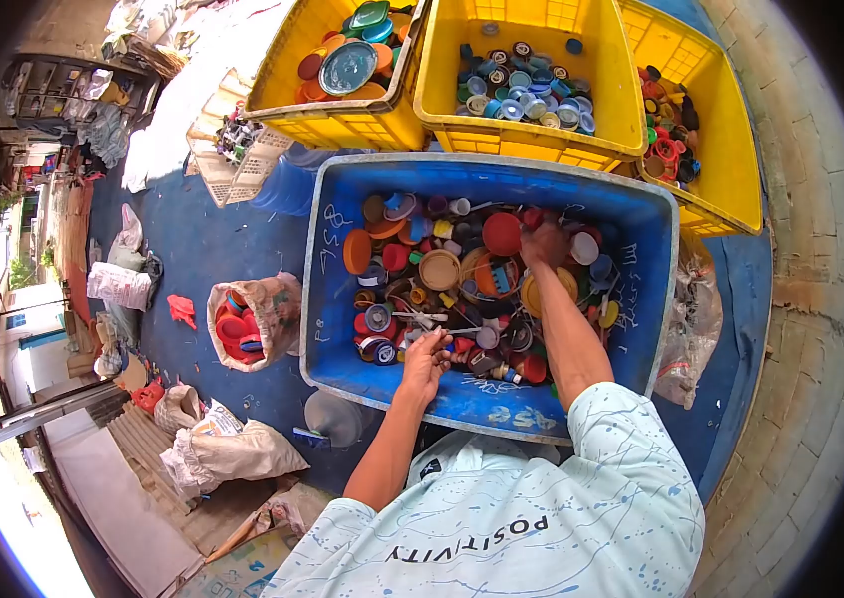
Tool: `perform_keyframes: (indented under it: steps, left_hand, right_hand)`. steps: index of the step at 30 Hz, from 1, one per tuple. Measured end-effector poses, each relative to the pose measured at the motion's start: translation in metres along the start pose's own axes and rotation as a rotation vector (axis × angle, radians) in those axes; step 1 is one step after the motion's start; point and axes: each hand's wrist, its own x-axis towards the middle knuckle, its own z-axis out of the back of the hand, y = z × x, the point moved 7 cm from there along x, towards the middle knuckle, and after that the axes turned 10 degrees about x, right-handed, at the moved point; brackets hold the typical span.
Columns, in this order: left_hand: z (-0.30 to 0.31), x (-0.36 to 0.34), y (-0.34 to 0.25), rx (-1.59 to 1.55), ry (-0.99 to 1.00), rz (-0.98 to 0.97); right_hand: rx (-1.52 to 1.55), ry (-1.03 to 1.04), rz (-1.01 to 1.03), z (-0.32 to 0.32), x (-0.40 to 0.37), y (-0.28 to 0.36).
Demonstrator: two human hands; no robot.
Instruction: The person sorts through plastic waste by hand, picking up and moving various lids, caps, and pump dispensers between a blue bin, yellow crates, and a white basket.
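A blue crate (490, 171) in front of me holds a mix of plastic caps and lids in many colours. My left hand (427, 364) is over the crate's near side, its fingers drawn together; what they hold, if anything, is too small to make out. Thin pale sticks (426, 320) lie just beyond those fingertips. Deeper in the crate, at the far right, my right hand (546, 247) reaches down among the caps. Its fingers are blurred and partly hidden. Close beside it are a red lid (502, 233) and a whitish cap (584, 247). A tan round lid (439, 269) lies mid-crate.
Beyond the blue crate stand three yellow crates: one with large lids (348, 67), one with blue and clear caps (532, 100), one with mostly red caps (668, 149). A sack (287, 311) of red lids is at left. A filled bag (691, 329) leans at right.
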Motion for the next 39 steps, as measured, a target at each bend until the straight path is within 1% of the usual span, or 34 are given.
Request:
perform_keyframes:
  steps: [1, 4, 7, 9, 11, 13, 14, 15, 17, 18, 20, 21, 22, 25, 26, 29, 32, 35, 36, 38, 39]
  left_hand:
    - [-0.002, 0.002, -0.003, 0.007, 0.014, -0.005]
    - [-0.017, 0.01, -0.019, 0.057, 0.044, -0.022]
    - [-0.044, 0.033, -0.043, 0.075, 0.085, -0.083]
    - [-0.064, 0.05, -0.062, 0.148, 0.073, -0.131]
    - [-0.079, 0.082, -0.072, 0.208, 0.063, -0.194]
    - [-0.095, 0.107, -0.085, 0.349, 0.035, -0.288]
    - [-0.104, 0.116, -0.09, 0.418, 0.019, -0.336]
    - [-0.111, 0.122, -0.093, 0.496, -0.034, -0.384]
    - [-0.125, 0.134, -0.099, 0.65, -0.144, -0.483]
    - [-0.123, 0.162, -0.092, 0.838, -0.246, -0.429]
    - [-0.128, 0.192, -0.088, 1.008, -0.329, -0.502]
    - [-0.133, 0.197, -0.085, 1.093, -0.374, -0.538]
    - [-0.144, 0.157, -0.099, 1.048, -0.395, -0.53]
    - [-0.14, 0.178, -0.09, 0.998, -0.405, -0.544]
    - [-0.141, 0.18, -0.089, 1.039, -0.405, -0.553]
    - [-0.145, 0.163, -0.092, 1.06, -0.416, -0.437]
    - [-0.145, 0.149, -0.096, 1.068, -0.507, -0.428]
    - [-0.128, 0.193, -0.07, 0.927, -0.394, -0.404]
    - [-0.128, 0.198, -0.062, 0.854, -0.339, -0.4]
    - [-0.128, 0.192, -0.054, 0.688, -0.251, -0.412]
    - [-0.132, 0.164, -0.056, 0.59, -0.285, -0.365]
  right_hand:
    - [-0.022, 0.039, -0.028, 0.0, 0.001, -0.005]
    - [-0.025, 0.136, -0.24, 0.018, -0.004, -0.018]
    - [0.178, 0.041, -0.248, 0.042, -0.014, -0.034]
    - [0.202, -0.004, -0.291, 0.06, -0.029, -0.042]
    - [0.246, -0.024, -0.323, 0.077, -0.048, -0.049]
    - [0.441, 0.064, -0.457, 0.096, -0.073, -0.05]
    - [0.616, 0.055, -0.485, 0.101, -0.086, -0.053]
    - [0.793, 0.047, -0.509, 0.105, -0.099, -0.055]
    - [0.905, 0.123, -0.607, 0.128, -0.122, -0.049]
    - [0.963, 0.132, -0.623, 0.135, -0.132, -0.051]
    - [1.07, 0.169, -0.669, 0.149, -0.15, -0.052]
    - [1.063, 0.18, -0.685, 0.158, -0.157, -0.053]
    - [1.058, 0.192, -0.701, 0.166, -0.162, -0.054]
    - [1.076, 0.209, -0.739, 0.18, -0.17, -0.058]
    - [1.068, 0.211, -0.74, 0.18, -0.17, -0.065]
    - [1.097, 0.204, -0.728, 0.182, -0.164, -0.069]
    - [1.144, 0.212, -0.706, 0.178, -0.159, -0.073]
    - [1.171, 0.234, -0.698, 0.182, -0.152, -0.071]
    - [1.179, 0.25, -0.692, 0.184, -0.148, -0.067]
    - [1.171, 0.284, -0.714, 0.185, -0.143, -0.066]
    - [1.167, 0.315, -0.716, 0.186, -0.14, -0.064]
